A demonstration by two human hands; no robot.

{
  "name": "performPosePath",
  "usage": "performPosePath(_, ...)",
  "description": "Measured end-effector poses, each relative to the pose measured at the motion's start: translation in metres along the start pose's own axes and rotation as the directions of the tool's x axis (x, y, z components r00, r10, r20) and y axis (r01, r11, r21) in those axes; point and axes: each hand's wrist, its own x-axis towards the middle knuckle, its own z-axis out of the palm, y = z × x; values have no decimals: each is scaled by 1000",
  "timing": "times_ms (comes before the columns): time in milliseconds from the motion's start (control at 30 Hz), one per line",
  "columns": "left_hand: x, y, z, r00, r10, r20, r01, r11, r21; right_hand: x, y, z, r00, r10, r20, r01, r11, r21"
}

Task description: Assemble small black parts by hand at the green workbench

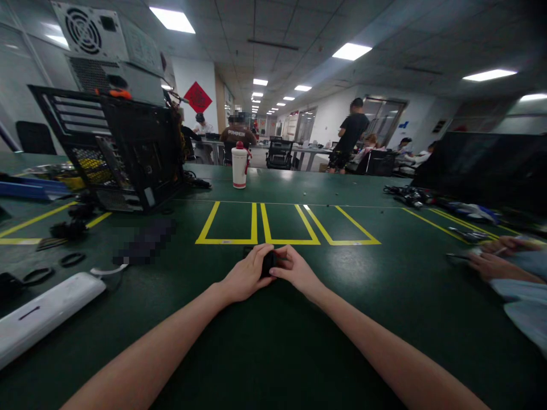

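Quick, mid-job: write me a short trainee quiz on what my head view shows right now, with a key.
1. What colour is the object between the left hand and the right hand?
A) white
B) black
C) red
2. True or false: in this view, the white cup stands left of the computer case.
3. Fill in: just beyond the hands, ___ yellow outlines mark the green table.

Key: 1 B; 2 false; 3 three.

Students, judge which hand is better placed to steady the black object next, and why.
Probably the left hand: it appears to cover more of the black object, while the right hand sits at its right edge.
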Motion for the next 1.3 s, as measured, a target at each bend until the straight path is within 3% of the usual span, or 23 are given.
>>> performPosePath(300, -1, 0, -1, 1000, -9, 5, 9, 1000, 1, -2, -6, 2, 997, -43, -66, 40, 998, -47)
performPosePath(600, -1, 1, -1, 1000, -8, 4, 8, 1000, -8, -2, -4, -2, 998, -29, 62, 31, 999, -29)
performPosePath(833, -1, 1, -1, 1000, -13, 1, 13, 1000, 7, -3, -6, 2, 996, -72, -45, 67, 991, -115)
performPosePath(933, -1, 2, 0, 1000, -19, -7, 19, 1000, 8, -3, -7, 0, 998, -55, -27, 51, 989, -140)
performPosePath(1100, -4, 4, -1, 998, -62, -25, 63, 998, 28, -2, -4, 2, 996, -69, 58, 72, 996, -49)
performPosePath(1300, -11, 4, -9, 993, -121, -10, 121, 992, 44, 4, -4, 12, 998, -59, 17, 60, 997, -37)
